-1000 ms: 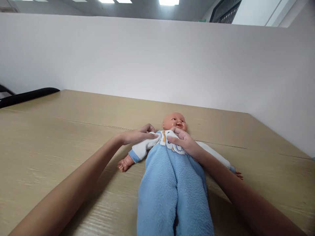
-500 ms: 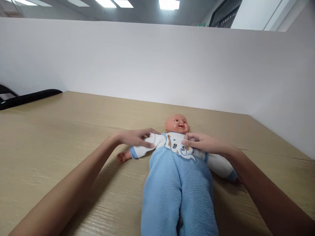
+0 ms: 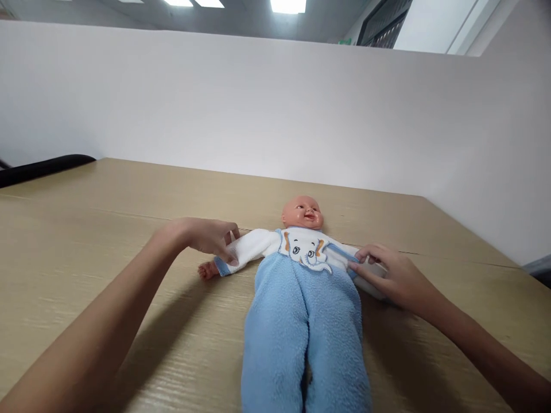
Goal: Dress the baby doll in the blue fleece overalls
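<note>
A baby doll [image 3: 303, 321] lies on its back on the table, head at the far end, arms spread. It wears blue fleece trousers and a white top with an elephant face [image 3: 307, 252] on the chest. My left hand [image 3: 209, 236] is at the doll's white sleeve [image 3: 253, 244] on the left, near the blue cuff, with thumb and fingers apart. On the other side, my right hand [image 3: 394, 275] pinches the clothing by the blue trim [image 3: 342, 252] at the upper sleeve. It hides most of that doll arm.
The wooden table [image 3: 142, 189] has seams across its top. A white partition [image 3: 241, 103] rises behind it. At the far left edge is a black curved object [image 3: 47, 168], perhaps a chair back; another dark shape [image 3: 540, 269] sits at the right edge.
My left hand has slid left along the sleeve toward the cuff. My right hand has moved right, from the doll's chest to its sleeve, and the blue trim there now shows. The view has shifted slightly.
</note>
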A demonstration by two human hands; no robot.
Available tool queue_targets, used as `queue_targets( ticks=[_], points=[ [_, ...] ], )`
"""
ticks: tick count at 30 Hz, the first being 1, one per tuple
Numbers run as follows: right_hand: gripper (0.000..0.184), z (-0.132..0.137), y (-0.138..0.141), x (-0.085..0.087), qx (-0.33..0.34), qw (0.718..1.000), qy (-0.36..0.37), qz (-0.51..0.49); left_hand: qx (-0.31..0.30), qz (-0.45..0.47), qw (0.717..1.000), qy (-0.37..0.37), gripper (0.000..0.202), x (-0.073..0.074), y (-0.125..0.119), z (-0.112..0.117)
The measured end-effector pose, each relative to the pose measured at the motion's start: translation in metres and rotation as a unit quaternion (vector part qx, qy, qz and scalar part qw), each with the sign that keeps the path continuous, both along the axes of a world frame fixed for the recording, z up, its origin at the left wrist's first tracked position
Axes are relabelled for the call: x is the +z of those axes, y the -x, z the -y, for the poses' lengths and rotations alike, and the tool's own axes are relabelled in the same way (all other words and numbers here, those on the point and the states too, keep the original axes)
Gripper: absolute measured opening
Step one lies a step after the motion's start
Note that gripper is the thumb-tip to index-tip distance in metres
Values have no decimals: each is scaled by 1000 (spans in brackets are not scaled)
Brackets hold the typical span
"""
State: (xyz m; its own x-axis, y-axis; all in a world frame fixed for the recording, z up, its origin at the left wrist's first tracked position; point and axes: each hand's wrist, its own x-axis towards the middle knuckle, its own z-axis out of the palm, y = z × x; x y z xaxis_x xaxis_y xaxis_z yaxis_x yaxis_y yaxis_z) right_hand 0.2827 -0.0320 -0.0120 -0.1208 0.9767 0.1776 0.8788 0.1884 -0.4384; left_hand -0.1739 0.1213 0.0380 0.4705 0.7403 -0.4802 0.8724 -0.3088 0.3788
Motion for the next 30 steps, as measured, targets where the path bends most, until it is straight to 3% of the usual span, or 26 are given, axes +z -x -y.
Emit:
queue_targets(
  ticks=[4,6,8,12,17,22,26,30],
  points=[
    [41,33,-26,-20,-10,998,-57,4,-23,56,987,-150,67,15,-23,20],
    [52,47,-36,-29,-38,998,-45,-16,-67,140,958,-241,49,22,-48,39],
    [61,58,-43,-37,-49,997,-19,-49,-107,226,931,-266,40,25,-81,58],
    [58,70,-49,-46,-57,992,-6,-110,-228,254,894,-290,34,15,-148,82],
    [48,75,-53,-48,-82,987,4,-139,-273,185,886,-327,39,-6,-203,75],
    [52,71,-48,-39,-122,973,-5,-197,-255,167,889,-341,28,-21,-219,63],
    [54,57,-33,-30,-115,955,-53,-269,-269,232,861,-365,30,-28,-216,65],
    [49,32,-11,-23,-88,913,-112,-381,-305,300,834,-348,32,-26,-211,69]
  ],
)
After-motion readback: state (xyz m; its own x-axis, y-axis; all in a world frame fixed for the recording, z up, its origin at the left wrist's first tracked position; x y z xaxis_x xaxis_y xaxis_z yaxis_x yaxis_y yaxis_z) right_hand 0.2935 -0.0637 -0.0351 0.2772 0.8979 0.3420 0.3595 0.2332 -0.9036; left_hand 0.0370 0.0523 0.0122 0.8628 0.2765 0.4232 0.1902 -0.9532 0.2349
